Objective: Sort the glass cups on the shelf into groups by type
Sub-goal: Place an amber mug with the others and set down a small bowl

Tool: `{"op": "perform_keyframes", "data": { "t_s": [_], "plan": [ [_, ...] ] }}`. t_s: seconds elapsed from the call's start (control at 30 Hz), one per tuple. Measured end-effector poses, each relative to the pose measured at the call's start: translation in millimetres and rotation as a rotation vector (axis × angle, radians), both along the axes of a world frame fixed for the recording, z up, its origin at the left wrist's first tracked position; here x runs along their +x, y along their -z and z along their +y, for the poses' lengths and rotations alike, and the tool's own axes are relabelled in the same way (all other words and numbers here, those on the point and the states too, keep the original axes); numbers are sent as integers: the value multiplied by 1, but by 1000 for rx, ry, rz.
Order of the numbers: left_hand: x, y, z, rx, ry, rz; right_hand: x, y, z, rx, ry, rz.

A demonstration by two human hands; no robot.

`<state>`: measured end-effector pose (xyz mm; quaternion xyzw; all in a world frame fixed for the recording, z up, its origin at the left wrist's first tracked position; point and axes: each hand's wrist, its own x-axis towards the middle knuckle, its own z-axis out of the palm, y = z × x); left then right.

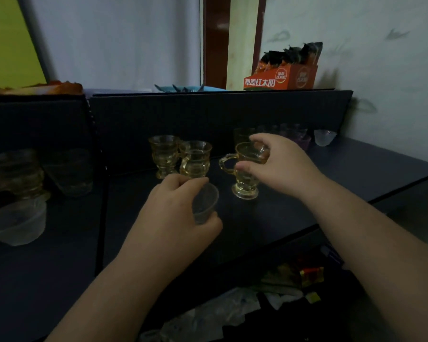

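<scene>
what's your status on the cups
Left hand grips clear cup. Right hand holds amber handled cup by rim. Two amber cups grouped behind; path open.

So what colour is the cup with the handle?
Yellowish clear glass; the head view shows the cup with the handle in the right hand.

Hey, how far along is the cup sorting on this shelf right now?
Partly done. Two amber handled cups already stand together at the back. In hand: the right hand grips a third amber cup by its rim, and the left hand holds a small frosted cup. Left: another frosted cup and the purple cups on the right.
</scene>
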<state>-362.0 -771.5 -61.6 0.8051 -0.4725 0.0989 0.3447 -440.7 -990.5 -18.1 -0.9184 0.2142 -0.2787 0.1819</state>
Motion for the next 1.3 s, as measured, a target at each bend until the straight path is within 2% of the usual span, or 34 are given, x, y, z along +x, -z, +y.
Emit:
{"op": "perform_keyframes", "data": {
  "t_s": [0.33,0.57,0.77,0.9,1.13,1.3],
  "plan": [
    [21,-3,-23,94,-1,-17,63,9,-41,-20,-134,72],
    [12,-6,-45,69,-4,-65,71,13,-51,-91,-190,58],
    [-9,-11,-87,90,45,-49,12,16,-73,-182,-261,-112],
    [-29,-13,-136,77,75,-29,-44,20,-118,-177,-199,-179],
    [-74,-16,-245,64,147,-48,-118,40,-242,-148,0,-61],
    [-93,-13,-342,49,118,-3,-165,41,-321,-174,53,9]
  ]
}}
